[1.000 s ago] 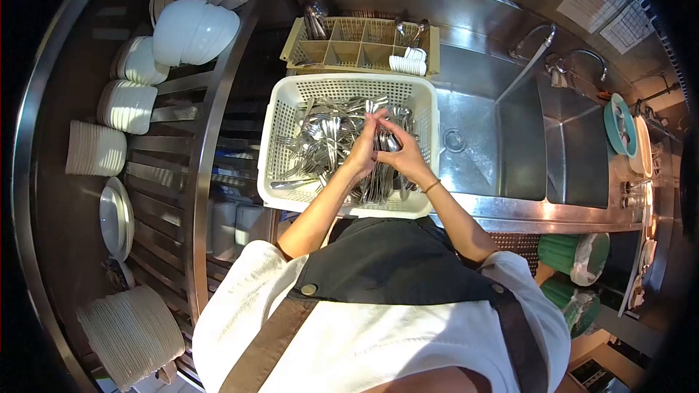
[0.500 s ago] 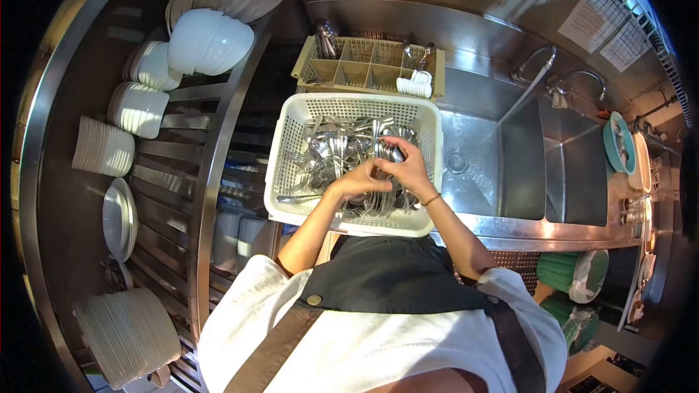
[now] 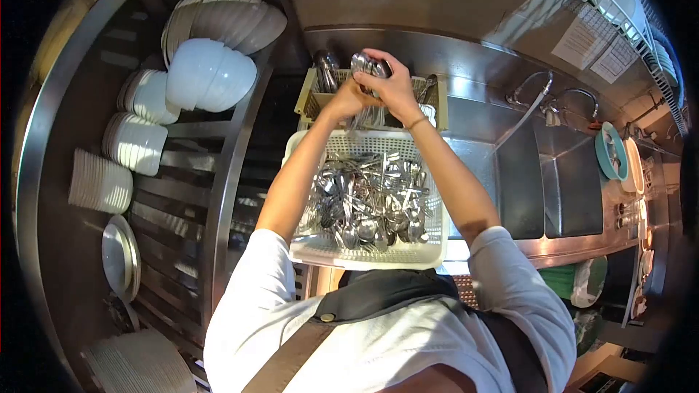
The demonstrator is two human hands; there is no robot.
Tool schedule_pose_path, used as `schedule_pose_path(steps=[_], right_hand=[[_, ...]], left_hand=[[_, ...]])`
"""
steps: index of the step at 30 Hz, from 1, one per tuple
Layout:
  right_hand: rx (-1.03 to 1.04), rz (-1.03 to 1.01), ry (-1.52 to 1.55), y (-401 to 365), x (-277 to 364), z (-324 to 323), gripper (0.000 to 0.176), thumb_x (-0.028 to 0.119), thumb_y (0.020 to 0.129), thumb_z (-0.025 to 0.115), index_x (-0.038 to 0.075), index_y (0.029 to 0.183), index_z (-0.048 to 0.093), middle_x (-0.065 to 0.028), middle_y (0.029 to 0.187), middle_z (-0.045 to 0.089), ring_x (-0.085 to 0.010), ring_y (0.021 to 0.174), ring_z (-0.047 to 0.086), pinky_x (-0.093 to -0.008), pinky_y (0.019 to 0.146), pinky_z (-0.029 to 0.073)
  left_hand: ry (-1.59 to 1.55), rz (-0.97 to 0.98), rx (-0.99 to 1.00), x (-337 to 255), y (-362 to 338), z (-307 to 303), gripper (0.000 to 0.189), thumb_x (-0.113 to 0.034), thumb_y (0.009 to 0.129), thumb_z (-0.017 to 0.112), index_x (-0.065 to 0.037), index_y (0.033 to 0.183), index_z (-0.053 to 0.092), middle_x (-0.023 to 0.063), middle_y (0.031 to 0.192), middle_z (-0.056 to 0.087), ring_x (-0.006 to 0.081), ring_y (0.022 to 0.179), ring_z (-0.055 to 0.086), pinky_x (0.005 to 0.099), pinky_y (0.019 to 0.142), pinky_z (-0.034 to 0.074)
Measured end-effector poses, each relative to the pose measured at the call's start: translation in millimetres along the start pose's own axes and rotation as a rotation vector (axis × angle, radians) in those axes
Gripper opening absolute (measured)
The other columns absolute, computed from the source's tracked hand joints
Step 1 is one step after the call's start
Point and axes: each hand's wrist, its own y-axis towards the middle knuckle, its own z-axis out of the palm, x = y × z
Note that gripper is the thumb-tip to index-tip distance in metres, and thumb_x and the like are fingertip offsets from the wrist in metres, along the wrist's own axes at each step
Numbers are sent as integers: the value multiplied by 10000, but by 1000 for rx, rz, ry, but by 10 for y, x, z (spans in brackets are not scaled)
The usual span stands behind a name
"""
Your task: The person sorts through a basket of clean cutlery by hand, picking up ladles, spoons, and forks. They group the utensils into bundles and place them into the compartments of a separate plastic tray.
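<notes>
Item: bundle of shiny metal spoons, being held up at the upper centre of the frame, bowls uppermost and handles hanging down.

Right hand: its grip is wrapping tightly round the bundle just under the bowls.

Left hand: its grip is clasping the same bundle from the left, fingers curling onto the handles.

Both hands are hovering over the beige divided plastic cutlery tray, which is sitting at the top centre.

Just below the tray, the white perforated plastic basket is sitting at centre frame, carrying a loose heap of steel cutlery.

To the right, the deep stainless steel sink is lying beside the basket.

At upper left, stacked white ceramic bowls are resting on a steel rack.
</notes>
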Motion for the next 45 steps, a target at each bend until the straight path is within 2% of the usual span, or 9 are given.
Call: schedule_pose_path(steps=[17,22,23,26,30,36,39,42,45], right_hand=[[-70,395,298,400,-934,-212,408,26,748,755,51,1128,608,-61,1011,641,-130,895,607,-281,737,517],[162,249,-249,164,-1447,-182,483,158,658,834,66,1090,637,-28,981,647,-121,894,592,-275,813,480],[113,257,-271,109,-1431,-161,498,229,640,838,53,1065,648,-52,1012,655,-158,962,601,-297,867,470],[79,76,-463,14,-1192,-54,498,303,651,820,58,1053,658,-92,1074,655,-208,1018,613,-334,891,473],[27,98,-826,-107,-1138,139,355,319,687,759,110,960,672,-113,927,637,-320,913,614,-407,820,484],[-8,-116,-736,-349,-1098,157,210,231,740,710,33,751,640,-131,767,606,-325,722,611,-395,657,476],[-33,-148,-739,-411,-1099,203,223,232,753,691,24,706,624,-138,714,595,-326,673,605,-396,613,468],[-27,-149,-771,-436,-1118,200,228,235,745,693,25,698,615,-148,705,596,-330,660,602,-394,600,465],[110,-128,-769,-438,-1062,169,218,225,717,704,30,709,608,-153,721,606,-335,692,610,-395,628,477]], left_hand=[[8,-46,-194,885,585,79,465,100,665,669,4,1109,571,84,1059,635,174,968,595,336,796,525],[-48,-226,-278,1652,350,292,396,32,713,688,-10,1090,575,101,1063,621,193,958,597,357,727,576],[-651,-230,-261,1773,367,293,316,-73,770,684,-13,1067,596,95,1035,647,183,943,615,350,711,557],[334,-201,61,1803,308,139,282,-177,808,668,-10,1030,614,104,1021,665,191,941,628,365,741,528],[-189,-59,-126,2529,295,326,321,-178,749,712,-16,1008,614,150,1018,657,235,954,623,384,822,484],[161,-59,110,1185,-342,89,371,-75,728,667,2,1076,565,181,1038,643,287,975,619,387,833,483],[335,-52,-233,706,-710,-49,358,-16,745,618,-14,1102,582,174,1008,627,398,973,558,421,847,457],[702,224,-427,405,-875,-328,330,-82,762,656,-64,1089,615,117,1010,632,348,990,564,415,859,424],[819,81,-344,559,-994,-494,261,-164,758,698,-114,1012,664,66,1039,626,298,996,567,419,891,377]])
